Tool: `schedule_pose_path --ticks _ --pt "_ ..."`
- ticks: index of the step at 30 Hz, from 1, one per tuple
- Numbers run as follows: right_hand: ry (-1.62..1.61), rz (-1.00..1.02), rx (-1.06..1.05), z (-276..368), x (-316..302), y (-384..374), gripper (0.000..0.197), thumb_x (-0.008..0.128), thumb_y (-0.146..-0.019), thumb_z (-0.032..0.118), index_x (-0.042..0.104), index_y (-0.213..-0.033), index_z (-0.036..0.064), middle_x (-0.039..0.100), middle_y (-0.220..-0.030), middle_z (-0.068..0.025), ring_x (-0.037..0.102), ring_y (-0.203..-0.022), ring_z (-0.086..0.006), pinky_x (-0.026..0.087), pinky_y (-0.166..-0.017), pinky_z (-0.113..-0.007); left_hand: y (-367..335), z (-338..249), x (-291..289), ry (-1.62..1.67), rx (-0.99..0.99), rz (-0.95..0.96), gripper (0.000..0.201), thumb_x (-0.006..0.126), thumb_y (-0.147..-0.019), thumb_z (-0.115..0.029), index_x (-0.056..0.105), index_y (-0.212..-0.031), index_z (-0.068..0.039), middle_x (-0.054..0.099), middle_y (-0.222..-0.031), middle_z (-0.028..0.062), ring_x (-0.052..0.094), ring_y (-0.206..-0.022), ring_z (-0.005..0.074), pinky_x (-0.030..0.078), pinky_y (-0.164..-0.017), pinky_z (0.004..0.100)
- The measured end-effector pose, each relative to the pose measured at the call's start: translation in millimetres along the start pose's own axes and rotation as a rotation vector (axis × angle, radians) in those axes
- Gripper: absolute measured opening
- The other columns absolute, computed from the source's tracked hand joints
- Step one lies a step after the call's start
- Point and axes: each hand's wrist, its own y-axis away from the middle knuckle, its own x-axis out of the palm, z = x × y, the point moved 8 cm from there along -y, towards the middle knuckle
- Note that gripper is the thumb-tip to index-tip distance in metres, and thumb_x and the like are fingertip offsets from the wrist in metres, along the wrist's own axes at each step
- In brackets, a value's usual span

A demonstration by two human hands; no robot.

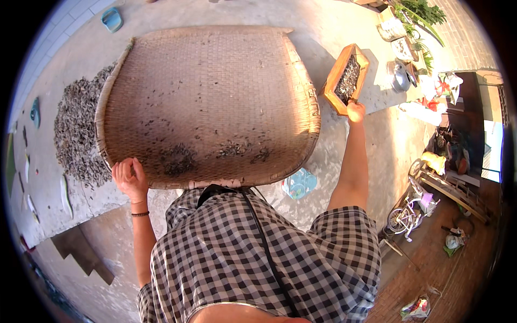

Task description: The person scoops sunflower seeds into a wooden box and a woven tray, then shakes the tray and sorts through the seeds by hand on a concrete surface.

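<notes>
Concrete floor, pale, sunlit, with stepped edge lower left. Seed pile, grey-brown, spread broad at left. Farther left, blue slipper and, nearer, pale strips, roughly parallel, well apart. Far left corner, blue plastic piece, kind unclear. Right side: pots close together, grey kettle near them, red-and-white bags heaped just nearer. Lower right, brick paving, reddish brown; crumpled bag on it, multicoloured.
</notes>
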Motion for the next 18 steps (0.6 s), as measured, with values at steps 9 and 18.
schedule_pose_path --ticks 9,18 --pt "0.207 -0.025 0.032 -4 45 51 0.038 0.059 -0.080 0.031 0.065 -0.079 -0.0059 0.064 -0.076 -0.0284 0.065 -0.076 -0.0409 0.053 -0.069 -0.045 -1 8 -5 -0.031 -0.074 0.062 0.007 0.063 -0.084 -0.007 0.060 -0.090 -0.007 0.065 -0.097 0.0065 0.058 -0.091 0.0276 0.040 -0.094 0.0410" --pt "-1.030 0.554 0.302 137 -3 232 0.041 0.069 -0.086 0.024 0.059 -0.117 -0.0009 0.063 -0.102 -0.0041 0.056 -0.092 -0.0122 0.046 -0.083 -0.030 48 116 41 1.087 -1.319 0.005 0.046 0.064 -0.081 -0.007 0.047 -0.121 0.010 0.060 -0.108 0.0154 0.063 -0.089 0.0265 0.054 -0.074 0.0398"
